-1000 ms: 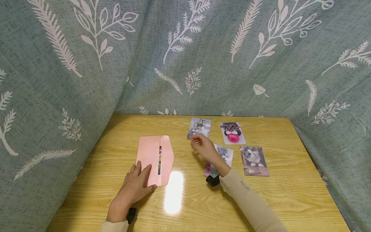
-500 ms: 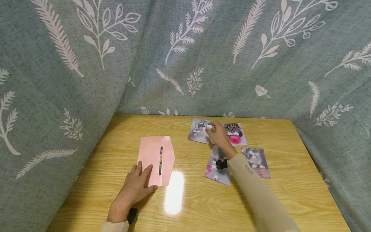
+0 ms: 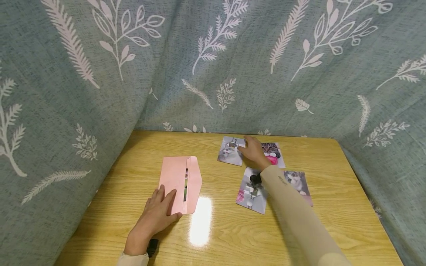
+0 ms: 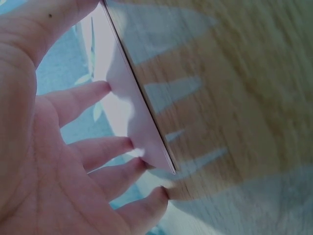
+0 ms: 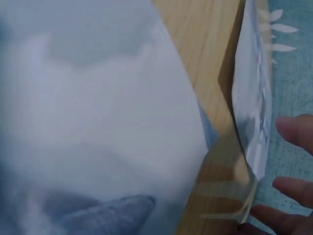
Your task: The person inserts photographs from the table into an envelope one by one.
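Observation:
My left hand [image 3: 151, 214] rests with spread fingers on the lower left part of a pink envelope [image 3: 174, 170]. Its flap points right, and a strip of a coloured picture [image 3: 185, 184] shows in the slot. The left wrist view has fingertips [image 4: 105, 87] touching the envelope. Over the back of the table, my right hand [image 3: 254, 153] reaches the right edge of a grey cat photo card [image 3: 229, 151], thumb and index finger apart at that edge. In the right wrist view, the loosely bent fingers [image 5: 291, 191] lie beside this card [image 5: 252, 103].
A tabby cat card with a pink ball [image 3: 273, 159] is partly behind the right hand. Nearer lie a grey card with a pink flower [image 3: 247, 195] and a kitten card [image 3: 297, 181], both partly covered by the right arm. A patterned curtain [image 3: 219, 66] closes off the table's back.
My right hand has moved right and away, from the grey cat card's lower left corner to its right edge. My left hand has stayed on the envelope.

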Tool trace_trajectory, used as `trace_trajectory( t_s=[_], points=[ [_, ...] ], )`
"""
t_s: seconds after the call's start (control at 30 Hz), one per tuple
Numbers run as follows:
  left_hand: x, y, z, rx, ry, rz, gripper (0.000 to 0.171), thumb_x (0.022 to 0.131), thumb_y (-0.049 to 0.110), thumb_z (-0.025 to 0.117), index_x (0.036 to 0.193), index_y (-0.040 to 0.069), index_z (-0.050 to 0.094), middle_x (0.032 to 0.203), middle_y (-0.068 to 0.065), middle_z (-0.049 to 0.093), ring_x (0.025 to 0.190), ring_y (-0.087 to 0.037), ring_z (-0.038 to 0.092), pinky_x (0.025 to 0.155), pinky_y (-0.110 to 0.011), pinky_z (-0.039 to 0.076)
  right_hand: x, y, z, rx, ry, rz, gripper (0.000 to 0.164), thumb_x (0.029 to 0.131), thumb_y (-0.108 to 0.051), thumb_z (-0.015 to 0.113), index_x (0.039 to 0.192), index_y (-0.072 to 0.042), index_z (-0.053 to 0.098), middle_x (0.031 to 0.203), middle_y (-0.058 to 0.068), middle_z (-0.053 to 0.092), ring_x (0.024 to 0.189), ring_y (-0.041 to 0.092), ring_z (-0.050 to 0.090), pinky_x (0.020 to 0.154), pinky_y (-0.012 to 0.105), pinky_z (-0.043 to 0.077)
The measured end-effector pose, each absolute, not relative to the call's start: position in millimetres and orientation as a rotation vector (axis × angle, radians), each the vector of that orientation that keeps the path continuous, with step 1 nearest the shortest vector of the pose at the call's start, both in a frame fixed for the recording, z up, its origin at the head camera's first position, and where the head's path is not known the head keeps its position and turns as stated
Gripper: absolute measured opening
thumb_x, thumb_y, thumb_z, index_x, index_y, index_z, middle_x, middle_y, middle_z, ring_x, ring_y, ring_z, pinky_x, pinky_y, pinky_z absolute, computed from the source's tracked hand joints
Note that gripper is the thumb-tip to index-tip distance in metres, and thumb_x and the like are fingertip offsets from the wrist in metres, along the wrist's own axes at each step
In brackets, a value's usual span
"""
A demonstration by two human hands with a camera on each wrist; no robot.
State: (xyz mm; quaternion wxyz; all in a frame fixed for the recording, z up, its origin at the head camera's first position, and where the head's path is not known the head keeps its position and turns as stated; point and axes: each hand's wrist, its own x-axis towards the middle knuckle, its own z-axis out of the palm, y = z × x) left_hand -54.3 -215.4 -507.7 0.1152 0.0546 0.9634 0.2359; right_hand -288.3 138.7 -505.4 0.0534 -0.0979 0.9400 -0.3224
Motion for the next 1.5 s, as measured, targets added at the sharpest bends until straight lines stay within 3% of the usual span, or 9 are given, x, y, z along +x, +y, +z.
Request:
trace_trajectory(
  t_s=[0.13, 0.37, 0.53, 0.7, 0.87, 1.03, 1.5],
  points=[
    [-54.0, -215.3, -507.1, 0.152, 2.817, 0.697, 0.083, 0.087, 0.039, 0.078, 0.153, 0.006, 0.04, 0.158, -0.036, 0.011, 0.145, -0.054, 0.009, 0.112, -0.07, 0.012, -291.9, 137.7, -507.8, -0.315, 2.865, -0.909, 0.067, 0.096, -0.026, 0.065, 0.148, 0.008, 0.039, 0.131, 0.028, 0.056, 0.125, 0.044, 0.048, 0.107, 0.057, 0.036],
    [-53.9, -215.4, -506.4, 0.143, 2.813, 0.696, 0.083, 0.087, 0.038, 0.078, 0.153, 0.007, 0.04, 0.159, -0.035, 0.01, 0.145, -0.054, 0.008, 0.113, -0.069, 0.012, -294.2, 135.0, -509.3, -0.231, 2.87, -0.822, 0.071, 0.095, -0.033, 0.066, 0.148, 0.006, 0.039, 0.147, 0.031, 0.039, 0.137, 0.048, 0.034, 0.111, 0.058, 0.03],
    [-53.6, -215.3, -505.7, 0.141, 2.813, 0.698, 0.082, 0.087, 0.038, 0.078, 0.153, 0.006, 0.04, 0.159, -0.035, 0.01, 0.145, -0.053, 0.008, 0.113, -0.069, 0.012, -293.5, 133.8, -509.2, -0.197, 2.879, -0.806, 0.067, 0.095, -0.031, 0.067, 0.146, 0.004, 0.043, 0.147, 0.031, 0.039, 0.137, 0.048, 0.033, 0.11, 0.058, 0.032],
    [-53.4, -214.7, -505.3, 0.14, 2.816, 0.703, 0.082, 0.087, 0.037, 0.078, 0.153, 0.006, 0.04, 0.158, -0.036, 0.01, 0.145, -0.053, 0.008, 0.113, -0.068, 0.012, -294.0, 134.2, -510.6, -0.18, 2.903, -0.845, 0.062, 0.094, -0.027, 0.07, 0.143, 0.005, 0.047, 0.141, 0.03, 0.045, 0.132, 0.047, 0.039, 0.107, 0.057, 0.036],
    [-53.5, -214.5, -505.1, 0.146, 2.816, 0.706, 0.082, 0.087, 0.036, 0.078, 0.153, 0.006, 0.04, 0.158, -0.036, 0.01, 0.145, -0.053, 0.008, 0.113, -0.068, 0.011, -296.1, 135.9, -513.1, -0.153, 2.932, -0.973, 0.046, 0.093, -0.012, 0.069, 0.133, 0.006, 0.055, 0.119, 0.025, 0.058, 0.11, 0.039, 0.055, 0.094, 0.05, 0.047],
    [-53.6, -214.9, -504.7, 0.147, 2.814, 0.704, 0.082, 0.087, 0.037, 0.078, 0.153, 0.006, 0.04, 0.158, -0.036, 0.01, 0.145, -0.053, 0.008, 0.113, -0.068, 0.011, -296.3, 138.3, -512.6, -0.078, 2.916, -1.124, 0.031, 0.095, -0.005, 0.062, 0.125, 0.004, 0.06, 0.103, 0.019, 0.06, 0.09, 0.032, 0.058, 0.08, 0.046, 0.05],
    [-54.3, -214.2, -504.4, 0.136, 2.804, 0.699, 0.082, 0.087, 0.037, 0.078, 0.153, 0.007, 0.039, 0.159, -0.035, 0.009, 0.146, -0.053, 0.007, 0.113, -0.069, 0.01, -292.1, 140.2, -512.1, 0.05, 2.75, -1.521, 0.026, 0.098, -0.01, 0.058, 0.122, 0.0, 0.06, 0.116, 0.02, 0.06, 0.108, 0.036, 0.06, 0.084, 0.044, 0.05]
  ],
)
